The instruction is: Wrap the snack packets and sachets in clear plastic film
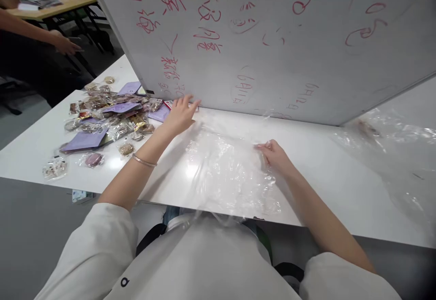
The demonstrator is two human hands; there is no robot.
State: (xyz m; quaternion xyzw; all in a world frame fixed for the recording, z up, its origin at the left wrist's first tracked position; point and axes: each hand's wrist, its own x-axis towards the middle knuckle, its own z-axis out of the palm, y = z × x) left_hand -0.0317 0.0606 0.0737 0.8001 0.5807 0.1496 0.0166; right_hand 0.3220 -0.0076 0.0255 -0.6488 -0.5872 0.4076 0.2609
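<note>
A clear plastic bag [225,168] lies spread on the white table in front of me, its near end hanging over the edge. My right hand [274,157] pinches the bag's right side between thumb and fingers. At the foot of the whiteboard, my left hand [184,116] has its fingers stretched out and apart over a flat red-and-white packet [168,104]. Whether the fingertips touch that packet is hard to make out. Just left of this hand lies a purple pouch [156,114], at the edge of a heap of small wrapped snacks [117,113].
A whiteboard [218,82] with red writing stands across the back of the table [306,191]. More clear plastic [402,154] is spread at the right. Loose wrapped pieces, one a pink round [93,159], lie near the left front edge. Another person's hand [64,43] shows at far left.
</note>
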